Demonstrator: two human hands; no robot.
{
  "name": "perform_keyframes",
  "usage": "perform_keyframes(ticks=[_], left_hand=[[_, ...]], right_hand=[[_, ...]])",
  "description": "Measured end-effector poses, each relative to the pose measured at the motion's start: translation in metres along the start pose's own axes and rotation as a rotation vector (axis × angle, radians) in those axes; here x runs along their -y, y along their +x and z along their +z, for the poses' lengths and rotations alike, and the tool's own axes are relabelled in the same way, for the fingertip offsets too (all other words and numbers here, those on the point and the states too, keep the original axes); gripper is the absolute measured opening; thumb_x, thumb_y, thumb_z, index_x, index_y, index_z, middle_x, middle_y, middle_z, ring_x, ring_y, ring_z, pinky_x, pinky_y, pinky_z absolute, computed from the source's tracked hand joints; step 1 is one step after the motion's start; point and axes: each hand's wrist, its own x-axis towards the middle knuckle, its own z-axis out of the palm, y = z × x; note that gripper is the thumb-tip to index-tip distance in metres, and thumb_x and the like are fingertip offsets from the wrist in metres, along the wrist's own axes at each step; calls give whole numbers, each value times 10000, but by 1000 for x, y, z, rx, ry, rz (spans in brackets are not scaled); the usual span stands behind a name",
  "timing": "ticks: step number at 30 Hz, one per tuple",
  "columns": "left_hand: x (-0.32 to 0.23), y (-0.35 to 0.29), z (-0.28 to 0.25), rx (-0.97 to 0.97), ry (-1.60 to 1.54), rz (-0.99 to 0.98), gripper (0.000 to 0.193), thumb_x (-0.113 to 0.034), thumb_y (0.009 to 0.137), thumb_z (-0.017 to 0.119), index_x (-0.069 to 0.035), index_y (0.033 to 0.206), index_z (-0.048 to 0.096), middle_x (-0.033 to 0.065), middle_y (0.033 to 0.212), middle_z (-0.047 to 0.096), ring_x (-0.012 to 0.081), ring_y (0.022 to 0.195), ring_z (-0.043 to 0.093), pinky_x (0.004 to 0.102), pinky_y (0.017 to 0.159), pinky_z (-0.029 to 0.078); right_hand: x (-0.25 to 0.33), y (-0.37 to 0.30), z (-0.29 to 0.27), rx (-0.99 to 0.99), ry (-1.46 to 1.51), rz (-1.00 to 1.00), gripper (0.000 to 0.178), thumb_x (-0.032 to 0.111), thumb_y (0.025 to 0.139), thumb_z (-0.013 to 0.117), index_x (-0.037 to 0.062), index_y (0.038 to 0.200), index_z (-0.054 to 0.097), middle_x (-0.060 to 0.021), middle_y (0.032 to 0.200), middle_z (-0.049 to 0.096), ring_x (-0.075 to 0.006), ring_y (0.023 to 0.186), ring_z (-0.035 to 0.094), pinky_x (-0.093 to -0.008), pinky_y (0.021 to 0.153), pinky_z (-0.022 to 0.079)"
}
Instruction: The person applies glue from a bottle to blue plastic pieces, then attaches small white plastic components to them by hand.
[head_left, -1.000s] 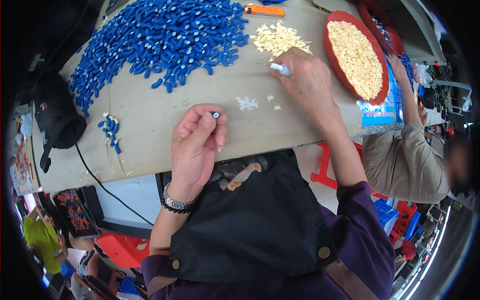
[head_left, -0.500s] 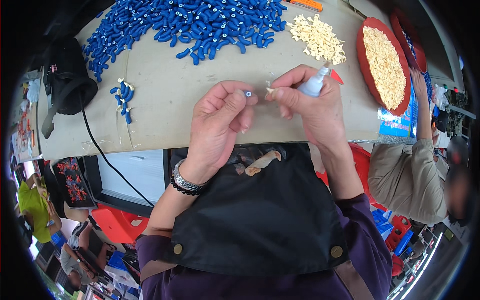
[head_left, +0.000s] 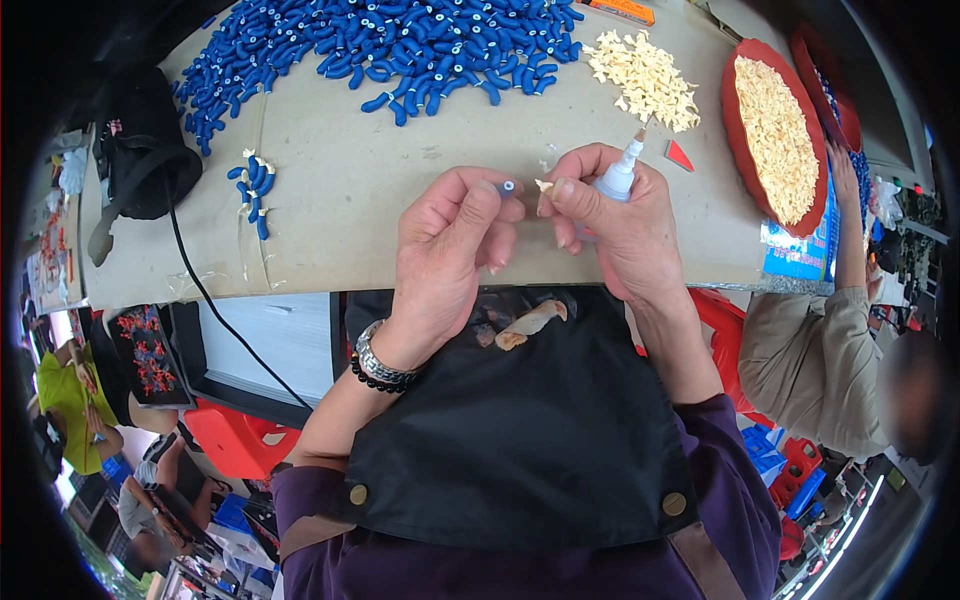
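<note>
My left hand [head_left: 440,240] is closed, pinching a small curved blue piece [head_left: 508,187] whose round end shows a white ring with a dark centre. Facing it across a narrow gap, my right hand [head_left: 635,230] grips a tiny cream-coloured forked piece [head_left: 543,186] between thumb and forefinger. That same hand also holds a translucent squeeze bottle [head_left: 619,178] with its long nozzle pointing up and away; its lower part is hidden by the palm. To the left lies a small group of blue pieces with cream ends attached [head_left: 254,186].
A large heap of blue pieces [head_left: 430,50] covers the far table. Cream pieces form a pile [head_left: 645,85] and fill a red dish [head_left: 732,130]. A red triangle [head_left: 680,155] lies near the bottle. At left are a black device [head_left: 150,170] and cable [head_left: 190,270]. A co-worker's arm [head_left: 850,220] reaches in at right.
The view has shifted slightly. My hands are a little closer together, and the bottle's nozzle stands more upright. Both hands keep their hold.
</note>
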Motion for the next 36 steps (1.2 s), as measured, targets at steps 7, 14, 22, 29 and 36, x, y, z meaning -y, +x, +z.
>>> perform_keyframes(ticks=[7,14,22,29,36], left_hand=[[2,-2,1,-1,44,29,299,-314,992,452,-22,1004,516,47,808,547,101,587,456,230,551,364],[3,-1,-3,63,45,22,305,-334,997,426,-37,1009,496,45,803,541,112,581,449,245,546,357],[4,-1,-5,103,7,29,307,-336,1000,419,-38,1011,494,46,802,543,117,581,455,249,546,358],[5,-4,-2,101,128,100,262,-289,997,446,-35,1044,485,63,820,555,85,591,460,211,541,362],[8,-2,0,32,136,176,206,-199,984,485,-11,1067,496,34,795,547,77,594,462,198,538,362]], right_hand=[[-3,-2,-4,84,109,50,83,87,848,644,11,866,616,-62,710,629,-89,541,539,-230,478,403],[-5,-1,0,146,172,107,156,133,850,668,0,878,593,-84,714,609,-99,506,523,-218,433,376],[-4,0,-1,165,157,112,92,95,857,635,6,856,609,-68,724,625,-95,534,530,-236,466,386],[-4,-3,0,160,158,106,132,116,845,666,5,865,598,-77,714,615,-97,521,531,-224,448,383],[-4,-5,-1,140,125,131,161,137,850,675,8,881,583,-79,716,611,-95,516,534,-210,435,385]])
